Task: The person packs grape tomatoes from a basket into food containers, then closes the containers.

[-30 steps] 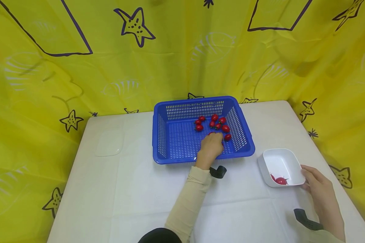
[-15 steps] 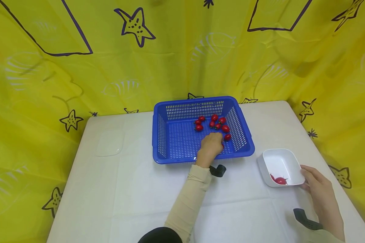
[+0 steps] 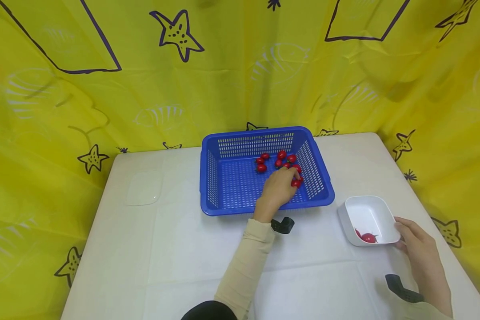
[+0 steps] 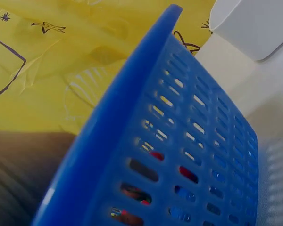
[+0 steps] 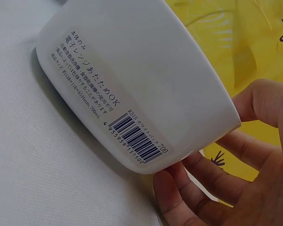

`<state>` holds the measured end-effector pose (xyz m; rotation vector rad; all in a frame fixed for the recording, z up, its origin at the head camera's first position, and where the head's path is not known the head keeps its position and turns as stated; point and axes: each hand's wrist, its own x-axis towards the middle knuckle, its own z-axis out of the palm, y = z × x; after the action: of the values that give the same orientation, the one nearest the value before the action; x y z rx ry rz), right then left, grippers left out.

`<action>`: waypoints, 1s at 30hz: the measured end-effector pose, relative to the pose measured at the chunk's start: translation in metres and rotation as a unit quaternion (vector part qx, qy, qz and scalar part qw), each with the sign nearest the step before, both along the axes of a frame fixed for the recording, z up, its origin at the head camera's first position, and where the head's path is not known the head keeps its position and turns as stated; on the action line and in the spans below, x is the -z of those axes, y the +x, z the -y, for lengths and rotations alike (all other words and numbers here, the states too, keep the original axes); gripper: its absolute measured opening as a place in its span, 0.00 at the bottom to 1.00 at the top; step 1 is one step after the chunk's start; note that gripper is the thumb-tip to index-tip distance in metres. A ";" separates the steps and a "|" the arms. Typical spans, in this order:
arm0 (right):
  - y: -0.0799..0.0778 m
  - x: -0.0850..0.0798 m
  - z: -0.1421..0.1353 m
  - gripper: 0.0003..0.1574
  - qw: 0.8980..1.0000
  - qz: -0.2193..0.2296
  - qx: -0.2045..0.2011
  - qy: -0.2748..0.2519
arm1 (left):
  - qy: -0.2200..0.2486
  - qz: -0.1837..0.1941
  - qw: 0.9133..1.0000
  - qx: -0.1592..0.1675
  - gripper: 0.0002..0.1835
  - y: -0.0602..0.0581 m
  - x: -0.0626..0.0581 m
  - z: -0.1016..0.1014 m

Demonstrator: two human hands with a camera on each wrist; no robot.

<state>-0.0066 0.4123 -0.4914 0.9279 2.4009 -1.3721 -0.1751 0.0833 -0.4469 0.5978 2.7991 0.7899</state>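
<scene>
A blue slotted basket [image 3: 228, 178] stands mid-table with several red cherry tomatoes [image 3: 282, 155] at its far right. My left hand [image 3: 292, 180] reaches into it, and its curled fingertips pinch one cherry tomato [image 3: 297, 182] near the right wall. The left wrist view shows only the basket's outer wall [image 4: 179, 141] and the white bowl [image 4: 254, 23] beyond it. My right hand [image 3: 408, 235] grips the white bowl [image 3: 346, 209] by its near right edge and holds it tilted. Two tomatoes [image 3: 368, 238] lie in its low corner. From the right wrist, the fingers [image 5: 188, 188] curl under the bowl's labelled base [image 5: 146, 84].
A clear plastic lid [image 3: 144, 189] lies flat on the white table [image 3: 184, 249] at the left. Yellow printed curtain [image 3: 104, 89] closes off the back and both sides. The bowl sits close to the table's right edge.
My left hand slid right inside the basket, from a tomato in the middle to the one by the right wall. The right hand and bowl stayed put.
</scene>
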 end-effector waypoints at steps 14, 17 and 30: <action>0.001 0.001 0.000 0.44 1.000 -0.005 0.003 -0.006 | 0.258 0.035 0.963 0.064 0.17 -0.001 -0.001 0.010; 0.001 0.001 0.000 0.45 1.000 -0.005 0.004 -0.007 | 0.295 0.042 0.952 0.077 0.17 -0.001 -0.002 0.012; 0.002 0.001 0.000 0.45 1.000 -0.011 -0.003 -0.008 | 0.370 0.063 0.917 0.137 0.17 0.005 -0.009 0.016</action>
<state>-0.0042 0.4121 -0.4924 0.9068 2.4034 -1.4030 -0.1697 0.0673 -0.4381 0.9693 2.1575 1.7475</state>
